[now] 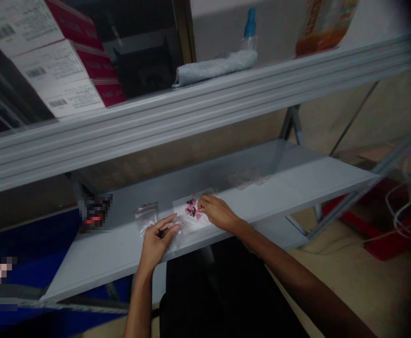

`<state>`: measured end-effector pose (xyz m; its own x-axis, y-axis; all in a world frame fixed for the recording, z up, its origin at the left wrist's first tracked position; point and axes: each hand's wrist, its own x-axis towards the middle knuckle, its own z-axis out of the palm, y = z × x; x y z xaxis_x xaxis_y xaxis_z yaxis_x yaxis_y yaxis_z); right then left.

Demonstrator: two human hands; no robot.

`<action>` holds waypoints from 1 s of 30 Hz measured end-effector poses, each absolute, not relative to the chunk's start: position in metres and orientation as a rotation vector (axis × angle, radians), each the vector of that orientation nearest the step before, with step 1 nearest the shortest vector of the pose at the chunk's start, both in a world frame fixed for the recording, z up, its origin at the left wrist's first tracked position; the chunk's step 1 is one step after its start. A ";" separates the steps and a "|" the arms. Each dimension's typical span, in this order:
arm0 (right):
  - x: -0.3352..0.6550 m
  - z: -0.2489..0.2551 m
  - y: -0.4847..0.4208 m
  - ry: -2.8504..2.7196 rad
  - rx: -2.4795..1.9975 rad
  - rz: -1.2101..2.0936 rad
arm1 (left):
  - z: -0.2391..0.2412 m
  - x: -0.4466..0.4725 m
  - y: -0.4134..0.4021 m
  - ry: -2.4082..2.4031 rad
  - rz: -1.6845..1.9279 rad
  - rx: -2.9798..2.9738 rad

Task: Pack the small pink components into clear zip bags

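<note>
A small cluster of pink and dark pieces (192,209) is lying on a white sheet (191,220) near the front edge of the pale grey counter (297,183). The pieces are too small and blurred to count or to name their shape. The right hand (217,211) is resting at the cluster's right side, its fingertips pinching together right at the pieces; whether a piece is actually between them cannot be told.

The left hand (158,239) is lying just left of the sheet, fingers curling in a loose grip around a small clear plastic bag (173,232), thin and glossy. A second clear bag (145,213), with a reddish strip at its top, is lying flat on the counter just beyond the left hand. A third patch of crumpled clear film (244,177) is sitting farther back, well apart from both hands.

Above, a ribbed aluminium shelf (191,117) is carrying three stacked white-and-magenta cartons (61,61) with barcode labels, one rolled grey cloth (216,68), one blue-capped spray bottle (250,30) and one orange packet (323,23).
</note>
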<state>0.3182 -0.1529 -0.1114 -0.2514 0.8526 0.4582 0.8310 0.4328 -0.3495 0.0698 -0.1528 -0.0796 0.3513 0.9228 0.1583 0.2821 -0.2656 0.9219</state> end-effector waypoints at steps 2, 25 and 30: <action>0.315 -0.102 -0.158 -2.042 -1.348 0.056 | -0.080 0.070 -0.152 1.065 0.937 1.759; 0.280 -0.083 -0.185 -1.674 -0.972 0.515 | -0.082 0.071 -0.156 1.069 0.952 1.754; 0.273 -0.089 -0.186 -1.534 -0.955 0.693 | -0.078 0.073 -0.158 0.982 0.877 1.859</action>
<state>0.2726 -0.1863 -0.0887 -0.0259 0.8650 0.5011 0.1960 0.4959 -0.8460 0.0734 -0.1576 -0.0782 0.4489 0.8731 0.1902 0.2880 -0.3429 0.8941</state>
